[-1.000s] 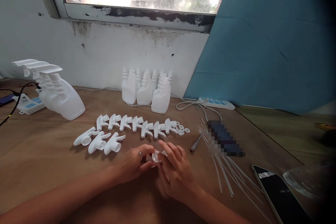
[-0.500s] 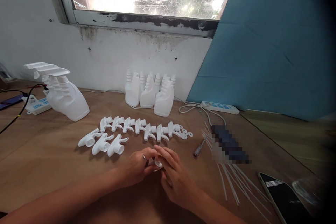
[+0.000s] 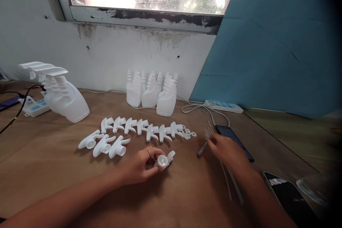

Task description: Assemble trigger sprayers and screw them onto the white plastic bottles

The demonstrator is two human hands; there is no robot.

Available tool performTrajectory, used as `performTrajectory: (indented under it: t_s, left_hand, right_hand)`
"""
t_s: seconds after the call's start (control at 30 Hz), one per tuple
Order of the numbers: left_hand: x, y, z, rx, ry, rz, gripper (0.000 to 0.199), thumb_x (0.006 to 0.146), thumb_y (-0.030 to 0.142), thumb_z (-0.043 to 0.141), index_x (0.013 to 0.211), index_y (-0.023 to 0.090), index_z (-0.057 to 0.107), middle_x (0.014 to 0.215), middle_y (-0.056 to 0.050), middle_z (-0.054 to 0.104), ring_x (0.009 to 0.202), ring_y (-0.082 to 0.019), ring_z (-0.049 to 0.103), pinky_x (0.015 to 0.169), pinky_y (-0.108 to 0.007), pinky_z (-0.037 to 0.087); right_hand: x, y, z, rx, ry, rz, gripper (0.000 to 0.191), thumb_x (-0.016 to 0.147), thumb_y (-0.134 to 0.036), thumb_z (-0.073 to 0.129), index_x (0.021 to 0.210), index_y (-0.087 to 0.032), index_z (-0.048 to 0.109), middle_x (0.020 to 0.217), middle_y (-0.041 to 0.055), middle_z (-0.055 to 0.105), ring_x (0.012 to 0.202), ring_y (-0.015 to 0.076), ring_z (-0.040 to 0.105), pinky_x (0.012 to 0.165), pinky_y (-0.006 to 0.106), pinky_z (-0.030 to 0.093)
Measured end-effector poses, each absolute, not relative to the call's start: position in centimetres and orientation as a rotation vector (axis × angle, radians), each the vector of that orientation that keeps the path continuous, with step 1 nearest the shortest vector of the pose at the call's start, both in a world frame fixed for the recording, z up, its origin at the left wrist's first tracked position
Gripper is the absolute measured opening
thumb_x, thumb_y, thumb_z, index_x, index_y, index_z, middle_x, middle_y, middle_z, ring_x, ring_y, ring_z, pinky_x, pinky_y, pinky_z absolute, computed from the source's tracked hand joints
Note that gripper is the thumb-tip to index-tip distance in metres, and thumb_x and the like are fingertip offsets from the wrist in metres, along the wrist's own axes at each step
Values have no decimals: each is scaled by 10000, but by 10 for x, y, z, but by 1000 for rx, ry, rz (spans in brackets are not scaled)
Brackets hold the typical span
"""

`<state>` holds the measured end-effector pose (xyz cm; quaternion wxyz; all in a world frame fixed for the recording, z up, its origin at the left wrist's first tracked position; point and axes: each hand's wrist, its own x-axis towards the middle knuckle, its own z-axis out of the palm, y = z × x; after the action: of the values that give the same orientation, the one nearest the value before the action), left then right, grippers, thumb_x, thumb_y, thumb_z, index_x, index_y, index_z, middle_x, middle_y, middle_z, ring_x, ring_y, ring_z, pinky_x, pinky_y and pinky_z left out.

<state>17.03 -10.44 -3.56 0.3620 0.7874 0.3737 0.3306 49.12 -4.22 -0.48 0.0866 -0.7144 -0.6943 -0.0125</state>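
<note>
My left hand (image 3: 143,165) is closed around a white trigger spray head (image 3: 162,161), its round collar opening facing up towards me. The trigger points to the right. My right hand (image 3: 227,151) is over a bundle of thin clear plastic tubes (image 3: 226,181), its fingers drawn together at their upper ends; what is between the fingertips is hidden. Just left of those fingertips lies a small pen-like tool (image 3: 202,149). Beyond my left hand, several more spray heads (image 3: 117,147) lie in two rows, with several small white washers (image 3: 193,134) at the right end.
White bottles (image 3: 166,101) stand at the back by the wall. More bottles with spray heads fitted (image 3: 76,103) stand at the left beside a power strip (image 3: 37,107). Another power strip (image 3: 223,106), a dark phone (image 3: 243,148) and a second phone (image 3: 287,196) lie at the right.
My right hand has left the spray head and moved right to the tubes. My left hand still holds the spray head, now in fuller view.
</note>
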Motion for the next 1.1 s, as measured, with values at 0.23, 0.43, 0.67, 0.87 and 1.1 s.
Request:
performTrajectory:
  t_s: [0.23,0.43,0.67,0.87,1.1]
  left_hand:
    - [170,-102,-34,2026,931,808,324,821,194,616,1145,190,616,1046,-67,649,794,-141,571,662,-237,463]
    - [169,-101,-32,2112,865,809,311,856,235,616,1165,208,633,1236,-92,597,1048,-201,595,895,-320,480]
    - [169,-102,-32,2120,875,800,294,863,220,607,1154,201,645,1134,-75,634,1037,-192,591,911,-312,465]
    - [169,-101,-33,2113,880,782,309,864,241,612,1171,206,635,1129,-72,636,1016,-194,588,903,-315,463]
    - [167,-101,-33,2105,858,786,313,860,225,616,1172,210,635,1143,-66,637,1048,-193,580,923,-303,449]
  right_hand:
    - [547,-24,-26,-2455,-1999,445,338,785,-412,634,543,-198,537,548,59,599,496,203,595,483,271,307]
    - [543,-20,-27,-2447,-1972,501,236,807,-255,574,584,-189,543,526,45,598,483,185,602,502,264,330]
    - [539,-19,-27,-2420,-1934,370,88,703,-103,570,661,-170,608,651,90,643,661,236,646,527,272,324]
    - [544,-20,-23,-2381,-1936,343,85,659,-107,585,621,-160,639,673,104,658,721,251,656,545,273,334]
    - [532,-32,19,-2157,-1802,386,138,717,-272,578,622,-177,613,578,63,629,588,219,604,543,295,375]
